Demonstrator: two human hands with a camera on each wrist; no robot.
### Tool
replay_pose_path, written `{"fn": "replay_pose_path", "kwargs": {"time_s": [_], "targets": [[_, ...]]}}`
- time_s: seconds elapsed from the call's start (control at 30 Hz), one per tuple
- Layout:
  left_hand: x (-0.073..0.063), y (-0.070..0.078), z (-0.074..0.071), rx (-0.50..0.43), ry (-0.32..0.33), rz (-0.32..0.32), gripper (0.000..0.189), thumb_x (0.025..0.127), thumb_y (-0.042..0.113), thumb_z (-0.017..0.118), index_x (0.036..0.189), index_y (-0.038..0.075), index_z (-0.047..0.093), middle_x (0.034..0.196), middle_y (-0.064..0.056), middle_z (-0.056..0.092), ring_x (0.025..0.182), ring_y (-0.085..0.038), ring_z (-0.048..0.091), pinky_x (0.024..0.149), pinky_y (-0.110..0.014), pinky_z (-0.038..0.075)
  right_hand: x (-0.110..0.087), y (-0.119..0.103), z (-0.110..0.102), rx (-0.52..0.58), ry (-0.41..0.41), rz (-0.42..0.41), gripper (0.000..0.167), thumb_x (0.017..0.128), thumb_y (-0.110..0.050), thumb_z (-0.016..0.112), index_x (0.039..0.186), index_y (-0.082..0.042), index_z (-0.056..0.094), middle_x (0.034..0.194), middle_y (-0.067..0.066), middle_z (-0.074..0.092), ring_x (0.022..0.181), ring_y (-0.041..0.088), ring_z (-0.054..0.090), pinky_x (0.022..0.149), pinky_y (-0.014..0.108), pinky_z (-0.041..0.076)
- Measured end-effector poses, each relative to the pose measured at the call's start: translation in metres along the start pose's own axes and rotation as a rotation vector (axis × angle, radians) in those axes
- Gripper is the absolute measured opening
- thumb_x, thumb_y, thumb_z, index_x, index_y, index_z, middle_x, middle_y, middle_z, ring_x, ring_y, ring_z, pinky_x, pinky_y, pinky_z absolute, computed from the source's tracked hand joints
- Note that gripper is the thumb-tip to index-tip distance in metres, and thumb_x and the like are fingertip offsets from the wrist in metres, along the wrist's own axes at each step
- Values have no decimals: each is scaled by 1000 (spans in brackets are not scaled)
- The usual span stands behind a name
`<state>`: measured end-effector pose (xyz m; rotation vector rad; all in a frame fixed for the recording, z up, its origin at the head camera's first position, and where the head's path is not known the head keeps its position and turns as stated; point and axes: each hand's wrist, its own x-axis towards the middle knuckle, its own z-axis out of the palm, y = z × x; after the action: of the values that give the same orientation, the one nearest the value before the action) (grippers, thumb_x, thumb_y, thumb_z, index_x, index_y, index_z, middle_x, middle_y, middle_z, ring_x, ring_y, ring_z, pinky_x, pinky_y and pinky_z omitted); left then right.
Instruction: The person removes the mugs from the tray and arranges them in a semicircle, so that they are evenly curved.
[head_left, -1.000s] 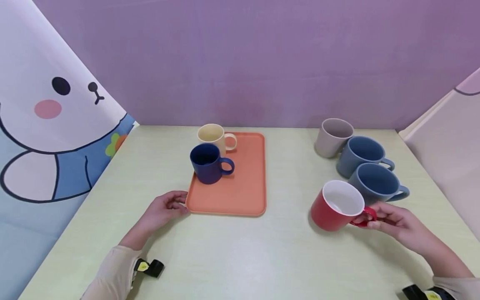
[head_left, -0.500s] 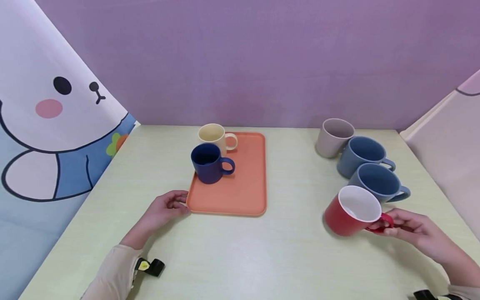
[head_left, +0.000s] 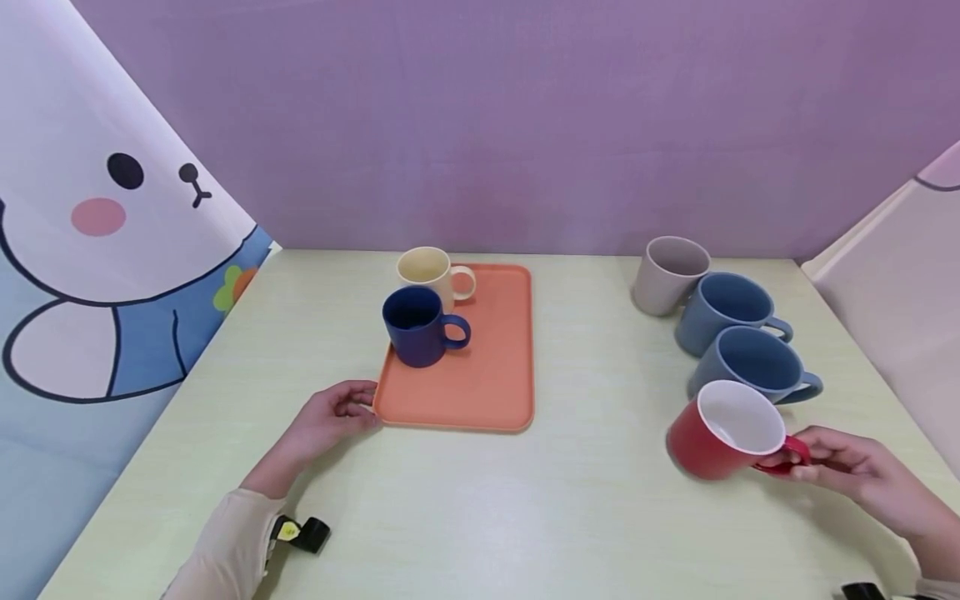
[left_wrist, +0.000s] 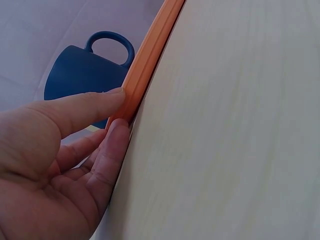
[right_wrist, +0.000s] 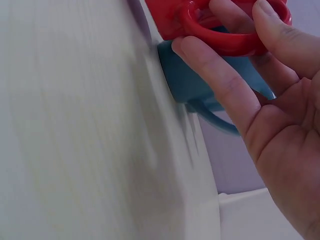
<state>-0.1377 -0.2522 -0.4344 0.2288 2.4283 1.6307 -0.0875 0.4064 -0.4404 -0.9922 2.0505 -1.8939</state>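
At the right, my right hand (head_left: 862,475) pinches the handle of a red mug (head_left: 697,446) with a white inside. The mug leans slightly to the left; I cannot tell whether its base touches the table. Close behind it stands a blue-grey mug (head_left: 750,367). My left hand (head_left: 326,425) holds the near left corner of an orange tray (head_left: 487,392), thumb and fingers against its rim (left_wrist: 140,70). Upright on the tray's left side are a dark blue mug (head_left: 416,337) and, behind it, a cream mug (head_left: 442,279).
A second blue-grey mug (head_left: 701,321) and a mauve-grey mug (head_left: 660,283) stand at the back right, close together. The pale wooden table (head_left: 525,517) ends at a purple cloth backdrop (head_left: 525,125). A printed cartoon cloth (head_left: 97,275) hangs at the left.
My right hand has moved right and toward me with the red mug, which now overlaps the nearer blue-grey mug in the head view. The left hand and tray have stayed put.
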Motion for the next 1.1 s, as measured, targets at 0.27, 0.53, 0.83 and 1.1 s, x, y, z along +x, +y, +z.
{"fn": "replay_pose_path", "kwargs": {"time_s": [0.27,0.53,0.83,1.1], "targets": [[1,1,0,16,5,2,52,89,0,71,134,-13,50,116,-24,63,90,-16,65,79,-21,52,-6,3,-7,30,-30,-8,57,79,40,34,120,9,60,113,13,71,104,14,68,85,20,52],[1,1,1,17,7,-10,52,89,1,71,135,-13,50,116,-24,63,91,-17,64,78,-22,52,-11,4,-13,-4,-19,30,55,80,39,36,116,7,61,108,10,72,101,11,67,82,19,53],[2,0,1,10,2,0,52,89,0,71,134,-13,50,115,-24,63,89,-15,64,78,-22,53,-14,9,-19,12,-12,37,56,80,39,35,116,7,62,106,11,72,98,11,68,81,19,53],[3,1,1,8,3,4,51,88,-1,71,134,-13,50,115,-24,63,88,-14,64,78,-21,52,-17,15,-24,74,-37,24,57,80,40,33,119,8,61,109,13,72,100,13,67,82,20,53]]}}
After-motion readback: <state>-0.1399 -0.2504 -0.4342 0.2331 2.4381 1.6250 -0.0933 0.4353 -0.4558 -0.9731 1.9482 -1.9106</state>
